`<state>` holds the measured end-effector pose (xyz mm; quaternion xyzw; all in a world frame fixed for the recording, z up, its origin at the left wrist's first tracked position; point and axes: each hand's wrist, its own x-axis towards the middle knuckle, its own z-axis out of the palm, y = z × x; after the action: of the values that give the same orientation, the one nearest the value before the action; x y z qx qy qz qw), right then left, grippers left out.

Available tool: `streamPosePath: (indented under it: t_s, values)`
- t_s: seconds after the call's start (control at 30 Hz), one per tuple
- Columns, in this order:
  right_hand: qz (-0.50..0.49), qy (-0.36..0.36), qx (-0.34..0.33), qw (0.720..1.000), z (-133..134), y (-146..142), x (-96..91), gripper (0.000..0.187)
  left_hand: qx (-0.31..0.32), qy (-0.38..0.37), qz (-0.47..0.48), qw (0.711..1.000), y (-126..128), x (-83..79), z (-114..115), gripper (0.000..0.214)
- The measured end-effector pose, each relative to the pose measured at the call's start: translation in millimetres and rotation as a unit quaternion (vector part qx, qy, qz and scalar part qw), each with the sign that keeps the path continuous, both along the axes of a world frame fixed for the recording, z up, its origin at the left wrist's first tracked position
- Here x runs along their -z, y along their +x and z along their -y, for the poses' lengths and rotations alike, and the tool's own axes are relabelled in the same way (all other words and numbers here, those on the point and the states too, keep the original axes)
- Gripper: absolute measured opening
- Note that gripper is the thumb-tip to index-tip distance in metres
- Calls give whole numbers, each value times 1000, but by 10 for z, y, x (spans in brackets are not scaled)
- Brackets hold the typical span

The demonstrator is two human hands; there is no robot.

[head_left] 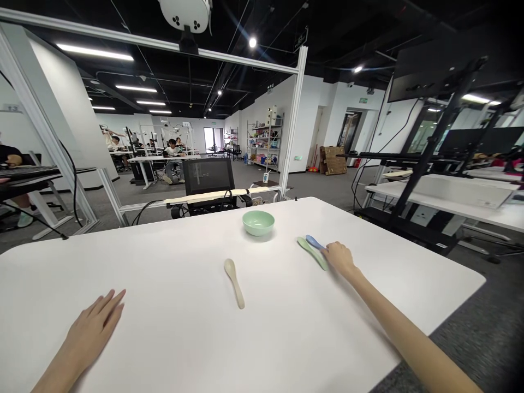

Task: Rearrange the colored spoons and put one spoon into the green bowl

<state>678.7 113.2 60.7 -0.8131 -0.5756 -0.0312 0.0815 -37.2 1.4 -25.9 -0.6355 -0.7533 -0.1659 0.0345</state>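
My right hand (pixel 339 258) is closed around the handle end of a blue spoon (pixel 314 242), whose bowl points away to the upper left. Right beside it lies a green spoon (pixel 313 253), just left of my fingers; whether they touch it I cannot tell. My left hand (pixel 97 323) rests flat at the left of the table, fingers stretched out and holding nothing. Between the hands a cream spoon (pixel 234 284) lies with its bowl toward the far side. A light green bowl (pixel 258 224) stands upright near the far edge.
The white table (pixel 172 327) has rounded corners. Beyond its far edge stand a black mesh chair (pixel 209 177) and a metal frame (pixel 292 123). A black monitor stand (pixel 426 147) rises at the right. Other people sit at desks in the background.
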Motion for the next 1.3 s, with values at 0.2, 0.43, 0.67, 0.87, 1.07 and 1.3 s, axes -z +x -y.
streamPosePath:
  t_s: [0.2,0.43,0.67,0.87,1.07,1.3]
  values:
    - [-119,93,-57,987,95,-189,-27,35,7,1,1,1000,15,-12,3,80]
    - [-206,82,-226,949,398,-1043,57,53,-1,-19,-6,1000,74,-93,40,83]
    - [-208,70,-213,952,497,-1265,132,51,-5,7,-17,1000,49,-19,17,75]
    - [-182,61,-206,959,489,-1265,147,51,0,-14,-22,1000,66,-40,22,77]
    - [-122,86,-160,976,403,-1085,36,38,-3,-21,-32,999,63,-58,33,78]
    - [23,48,-32,998,155,-473,-18,37,-6,-16,-26,1000,59,-41,25,77]
